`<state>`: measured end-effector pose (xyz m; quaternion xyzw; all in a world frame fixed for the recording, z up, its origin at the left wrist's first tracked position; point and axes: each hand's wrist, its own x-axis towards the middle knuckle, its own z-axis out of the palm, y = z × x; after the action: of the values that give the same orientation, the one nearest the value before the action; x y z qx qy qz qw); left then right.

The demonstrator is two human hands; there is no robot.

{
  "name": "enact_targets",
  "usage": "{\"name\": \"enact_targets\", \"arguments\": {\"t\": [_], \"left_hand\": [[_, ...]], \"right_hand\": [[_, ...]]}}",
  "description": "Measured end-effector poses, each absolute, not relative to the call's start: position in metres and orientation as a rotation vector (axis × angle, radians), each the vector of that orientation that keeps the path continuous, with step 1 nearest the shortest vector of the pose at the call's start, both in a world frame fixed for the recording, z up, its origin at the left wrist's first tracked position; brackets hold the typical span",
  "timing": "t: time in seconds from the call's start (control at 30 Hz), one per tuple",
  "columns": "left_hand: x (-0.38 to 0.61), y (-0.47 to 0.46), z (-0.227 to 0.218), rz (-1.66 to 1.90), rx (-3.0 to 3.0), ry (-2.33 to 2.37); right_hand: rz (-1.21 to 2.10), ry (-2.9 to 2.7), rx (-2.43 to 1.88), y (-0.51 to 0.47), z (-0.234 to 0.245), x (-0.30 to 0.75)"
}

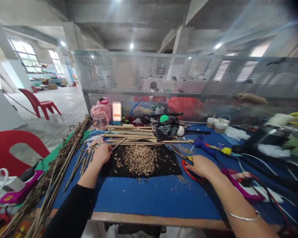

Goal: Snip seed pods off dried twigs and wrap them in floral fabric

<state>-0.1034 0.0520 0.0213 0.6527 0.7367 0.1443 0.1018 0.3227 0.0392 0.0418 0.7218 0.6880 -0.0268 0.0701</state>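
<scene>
My left hand (103, 154) is closed around the near end of a thin stick (119, 144), which slants up and to the right. It is at the left edge of a black cloth (167, 167). A heap of small brown dry chips (140, 160) covers the middle of that cloth. At the cloth's right side, my right hand (200, 166) has its fingers on the red handles of a pair of scissors (184, 164). The scissor blades point up and left over the cloth's corner. Short cut stalks (83, 162) lie left of my left hand.
Long dry stalks (62, 158) run along the table's left side. Bamboo sticks (129, 135) lie behind the cloth, before a perforated metal screen (101, 72). A pink jug (100, 114) stands back left, two small buckets (221, 125) back right. Power strips (248, 188) and cables lie at right.
</scene>
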Motion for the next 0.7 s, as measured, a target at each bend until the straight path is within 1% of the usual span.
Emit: {"name": "enact_targets", "arguments": {"t": [0.1,0.17,0.27,0.33,0.43,0.57,0.7], "left_hand": [[-0.113,0.049,0.027,0.465,1.919,2.211],[-0.121,0.047,0.031,0.461,1.868,2.321],[-0.125,0.05,0.038,0.442,1.814,2.539],[-0.119,0.056,0.042,0.532,1.883,2.585],[-0.099,0.073,0.045,0.631,2.126,2.33],[-0.074,0.099,0.037,0.426,2.37,1.883],[-0.064,0.117,0.025,0.275,2.359,1.892]], "right_hand": [[0.06,2.332,2.057,0.047,0.059,0.292],[0.082,2.613,1.852,0.059,0.065,0.262],[0.147,2.827,1.545,0.085,0.061,0.217],[0.18,2.827,1.418,0.106,0.053,0.195],[0.178,2.733,1.368,0.134,0.041,0.179],[0.153,2.697,1.391,0.155,0.036,0.178],[0.2,2.732,1.385,0.161,0.036,0.178]]}}
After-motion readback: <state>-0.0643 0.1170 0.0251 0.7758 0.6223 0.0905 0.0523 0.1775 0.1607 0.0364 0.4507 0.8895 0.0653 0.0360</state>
